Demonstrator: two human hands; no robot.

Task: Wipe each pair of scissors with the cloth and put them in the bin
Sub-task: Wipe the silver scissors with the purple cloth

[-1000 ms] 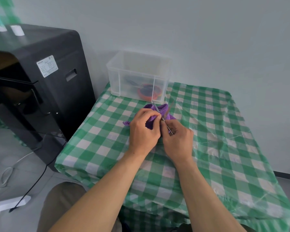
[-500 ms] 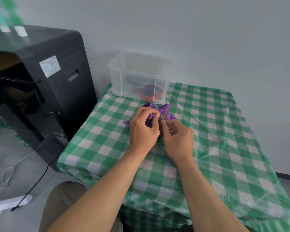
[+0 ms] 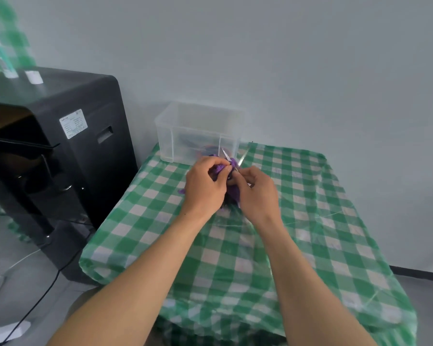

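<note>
Hands have moved up toward bin (image 3: 170, 136) at bench (image 3: 310, 221) far-left corner. Left hand (image 3: 203, 186) grips cloth (image 3: 219, 169) round 1 blade; right hand (image 3: 256, 189) holds scissors (image 3: 241, 161), blades spread. Wiping probably nearly done, drop-in next.

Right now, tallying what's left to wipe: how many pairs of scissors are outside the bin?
1: the scissors in the right hand, blades spread against the cloth the left hand grips. More could hide under the hands.
</note>
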